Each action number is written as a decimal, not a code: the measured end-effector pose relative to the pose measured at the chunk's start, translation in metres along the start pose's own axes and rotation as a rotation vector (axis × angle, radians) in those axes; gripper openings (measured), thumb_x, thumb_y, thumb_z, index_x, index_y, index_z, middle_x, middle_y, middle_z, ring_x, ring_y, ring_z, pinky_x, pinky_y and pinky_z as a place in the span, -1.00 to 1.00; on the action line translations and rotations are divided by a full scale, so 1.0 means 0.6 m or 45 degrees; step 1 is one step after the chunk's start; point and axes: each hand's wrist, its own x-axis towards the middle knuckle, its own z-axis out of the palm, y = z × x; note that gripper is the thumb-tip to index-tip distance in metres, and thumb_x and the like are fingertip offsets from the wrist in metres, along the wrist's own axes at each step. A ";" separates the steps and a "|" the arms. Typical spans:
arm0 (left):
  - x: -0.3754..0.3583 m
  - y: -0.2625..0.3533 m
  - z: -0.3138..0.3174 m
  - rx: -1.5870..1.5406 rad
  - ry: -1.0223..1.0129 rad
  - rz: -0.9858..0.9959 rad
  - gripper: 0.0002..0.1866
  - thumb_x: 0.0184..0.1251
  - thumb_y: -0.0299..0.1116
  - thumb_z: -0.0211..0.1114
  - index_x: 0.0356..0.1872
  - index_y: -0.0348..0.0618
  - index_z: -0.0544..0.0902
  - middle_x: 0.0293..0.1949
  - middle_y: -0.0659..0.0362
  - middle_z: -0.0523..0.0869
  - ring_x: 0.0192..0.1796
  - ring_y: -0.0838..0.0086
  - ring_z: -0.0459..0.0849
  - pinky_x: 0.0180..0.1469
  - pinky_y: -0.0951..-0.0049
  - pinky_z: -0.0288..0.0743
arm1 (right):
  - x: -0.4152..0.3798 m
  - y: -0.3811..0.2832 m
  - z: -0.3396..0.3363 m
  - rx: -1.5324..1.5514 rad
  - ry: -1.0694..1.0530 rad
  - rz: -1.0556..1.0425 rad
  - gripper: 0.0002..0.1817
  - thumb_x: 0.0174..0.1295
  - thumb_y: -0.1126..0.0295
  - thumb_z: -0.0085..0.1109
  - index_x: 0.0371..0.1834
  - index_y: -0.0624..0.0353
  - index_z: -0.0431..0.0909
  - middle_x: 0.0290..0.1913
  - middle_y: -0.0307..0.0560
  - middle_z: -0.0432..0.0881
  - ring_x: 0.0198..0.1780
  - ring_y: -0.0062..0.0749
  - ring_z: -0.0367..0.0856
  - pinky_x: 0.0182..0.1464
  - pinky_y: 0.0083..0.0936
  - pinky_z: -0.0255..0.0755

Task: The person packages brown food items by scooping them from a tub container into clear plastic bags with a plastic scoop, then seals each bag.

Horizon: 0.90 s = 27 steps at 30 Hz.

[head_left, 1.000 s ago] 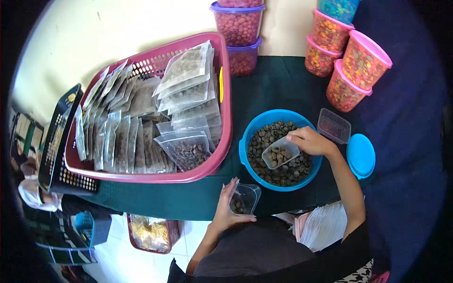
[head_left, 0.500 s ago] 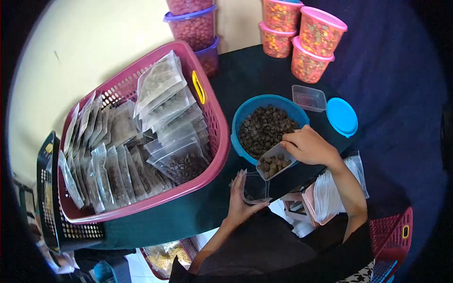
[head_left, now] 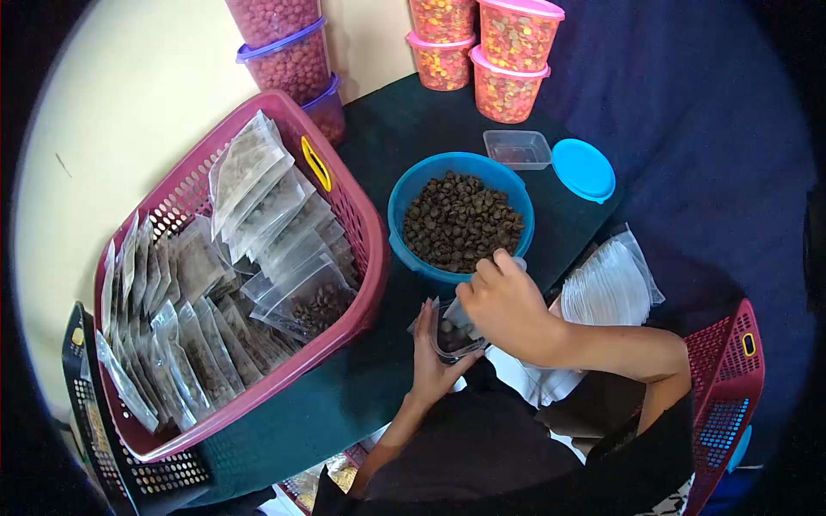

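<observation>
My left hand (head_left: 433,365) holds a clear plastic bag (head_left: 449,342) upright, its mouth spread, at the near edge of the table. Above it, my right hand (head_left: 514,316) grips a small clear plastic tub (head_left: 459,313), tipped down into the bag's mouth. Brown pieces show dimly through the plastic; my fingers cover much of the tub. Just beyond both hands is a blue bowl (head_left: 397,234) filled with dark brown, chip-like pieces (head_left: 460,222).
At left stands a maroon basket (head_left: 372,292) of filled bags. Behind the bowl lie an empty clear container (head_left: 518,162) and a blue lid (head_left: 583,170). Stacked tubs (head_left: 509,93) line the back. A stack of flat bags (head_left: 609,288) sits at right, near a red basket (head_left: 731,361).
My right hand has moved the tub from the bowl's near edge to the bag and tipped it in. My left hand stays around the bag. The whole view has shifted.
</observation>
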 end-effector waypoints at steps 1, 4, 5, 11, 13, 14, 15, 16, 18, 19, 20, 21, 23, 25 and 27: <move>0.000 0.000 -0.001 -0.009 0.012 0.000 0.07 -0.30 -0.20 0.49 0.20 -0.44 -0.03 0.21 -0.21 0.10 0.25 0.01 0.11 0.25 0.16 -0.01 | -0.001 0.000 -0.002 -0.003 0.001 0.000 -0.91 -0.13 0.36 0.03 -0.59 0.10 0.46 -0.58 -0.20 0.50 -0.36 -0.44 0.42 -0.16 -0.50 0.15; 0.000 0.004 -0.003 -0.039 0.059 0.011 0.08 -0.30 -0.19 0.50 0.20 -0.42 -0.04 0.21 -0.21 0.09 0.25 0.02 0.11 0.25 0.17 0.01 | -0.002 0.005 -0.006 0.087 0.045 -0.014 -0.92 -0.13 0.36 0.03 -0.59 0.09 0.46 -0.58 -0.22 0.50 -0.36 -0.45 0.43 -0.17 -0.51 0.16; 0.000 0.005 -0.004 -0.062 0.080 0.021 0.09 -0.31 -0.18 0.50 0.21 -0.41 -0.04 0.22 -0.22 0.08 0.25 0.02 0.11 0.25 0.18 0.02 | -0.002 0.006 -0.005 0.131 0.049 -0.016 -0.93 -0.13 0.37 0.04 -0.58 0.09 0.46 -0.58 -0.23 0.50 -0.37 -0.46 0.44 -0.17 -0.51 0.17; 0.000 0.019 -0.023 0.103 0.081 0.096 0.10 -0.30 -0.13 0.49 0.23 -0.36 -0.04 0.24 -0.22 0.02 0.28 0.03 0.08 0.25 0.17 0.02 | 0.009 -0.001 0.005 0.257 0.241 -0.184 -0.91 -0.16 0.35 0.08 -0.64 0.10 0.48 -0.62 -0.20 0.51 -0.43 -0.46 0.45 -0.23 -0.54 0.15; -0.004 0.020 -0.029 0.128 0.124 0.105 0.07 -0.28 -0.13 0.48 0.22 -0.36 -0.01 0.23 -0.22 0.04 0.27 0.02 0.09 0.26 0.16 0.00 | 0.014 0.000 0.011 0.295 0.255 -0.233 -0.92 -0.17 0.35 0.08 -0.64 0.10 0.48 -0.63 -0.20 0.51 -0.43 -0.45 0.45 -0.25 -0.54 0.16; -0.007 0.019 -0.031 0.141 0.152 0.122 0.04 -0.26 -0.12 0.47 0.22 -0.37 0.02 0.23 -0.22 0.07 0.27 0.01 0.11 0.26 0.15 -0.02 | 0.016 0.002 0.009 0.312 0.220 -0.249 -0.94 -0.17 0.38 0.07 -0.64 0.09 0.49 -0.62 -0.20 0.52 -0.45 -0.44 0.47 -0.26 -0.53 0.16; -0.010 0.018 -0.032 0.151 0.176 0.117 0.04 -0.26 -0.12 0.47 0.22 -0.37 0.02 0.23 -0.22 0.07 0.27 0.01 0.11 0.26 0.15 -0.02 | 0.020 0.008 0.008 0.311 0.231 -0.273 -0.94 -0.17 0.38 0.07 -0.64 0.09 0.49 -0.62 -0.20 0.52 -0.45 -0.44 0.47 -0.26 -0.53 0.16; -0.014 0.016 -0.032 0.094 0.170 0.050 0.01 -0.24 -0.12 0.46 0.21 -0.38 0.05 0.23 -0.21 0.10 0.26 0.00 0.13 0.27 0.13 -0.04 | 0.022 0.016 0.006 0.348 0.226 -0.288 -0.95 -0.17 0.39 0.06 -0.64 0.09 0.49 -0.62 -0.19 0.53 -0.45 -0.44 0.49 -0.26 -0.53 0.16; -0.016 0.023 -0.028 0.014 0.199 -0.019 -0.07 -0.22 -0.18 0.45 0.20 -0.30 0.14 0.21 -0.18 0.19 0.23 -0.03 0.20 0.26 0.09 -0.04 | 0.027 0.041 0.001 0.381 0.215 -0.330 -0.95 -0.17 0.39 0.06 -0.64 0.08 0.48 -0.61 -0.19 0.54 -0.46 -0.43 0.50 -0.27 -0.52 0.17; -0.017 0.022 -0.027 0.012 0.224 -0.029 -0.07 -0.22 -0.18 0.45 0.20 -0.30 0.14 0.21 -0.18 0.19 0.23 -0.03 0.20 0.26 0.09 -0.04 | 0.033 0.061 -0.004 0.363 0.209 -0.284 -0.95 -0.18 0.39 0.06 -0.63 0.08 0.48 -0.61 -0.18 0.55 -0.45 -0.43 0.51 -0.27 -0.51 0.17; -0.020 0.020 -0.027 0.044 0.212 0.061 -0.09 -0.23 -0.21 0.46 0.20 -0.24 0.15 0.21 -0.18 0.18 0.23 -0.02 0.20 0.25 0.09 -0.02 | 0.038 0.084 -0.009 0.344 0.205 -0.238 -0.95 -0.19 0.39 0.06 -0.63 0.08 0.48 -0.60 -0.17 0.55 -0.45 -0.43 0.53 -0.27 -0.50 0.18; -0.023 0.019 -0.026 0.077 0.199 0.151 -0.10 -0.24 -0.23 0.46 0.20 -0.17 0.17 0.22 -0.18 0.16 0.24 -0.01 0.20 0.25 0.09 -0.01 | 0.043 0.110 -0.014 0.267 0.164 -0.234 -0.92 -0.10 0.36 0.05 -0.60 0.10 0.48 -0.58 -0.14 0.56 -0.43 -0.43 0.54 -0.28 -0.47 0.19; -0.028 0.025 -0.022 0.114 0.246 0.139 -0.15 -0.25 -0.27 0.47 0.17 -0.10 0.22 0.21 -0.20 0.17 0.22 -0.03 0.21 0.22 0.09 0.06 | 0.056 0.159 -0.027 0.371 0.101 -0.068 -0.86 0.01 0.33 0.01 -0.55 0.16 0.47 -0.56 -0.06 0.55 -0.41 -0.31 0.54 -0.29 -0.40 0.21; -0.031 0.032 -0.018 0.143 0.334 0.110 -0.18 -0.24 -0.26 0.47 0.14 -0.11 0.23 0.20 -0.22 0.16 0.21 -0.07 0.22 0.19 0.08 0.12 | 0.069 0.204 -0.020 0.451 0.076 0.048 -0.82 0.08 0.33 -0.06 -0.48 0.23 0.43 -0.52 0.03 0.53 -0.38 -0.16 0.52 -0.27 -0.31 0.22; -0.033 0.037 -0.017 0.237 0.375 0.097 -0.18 -0.24 -0.26 0.47 0.13 -0.09 0.21 0.20 -0.24 0.15 0.21 -0.08 0.22 0.16 0.10 0.17 | 0.078 0.249 0.003 0.504 -0.016 0.003 -0.81 0.03 0.37 -0.08 -0.38 0.30 0.36 -0.49 0.09 0.50 -0.36 -0.03 0.48 -0.26 -0.22 0.23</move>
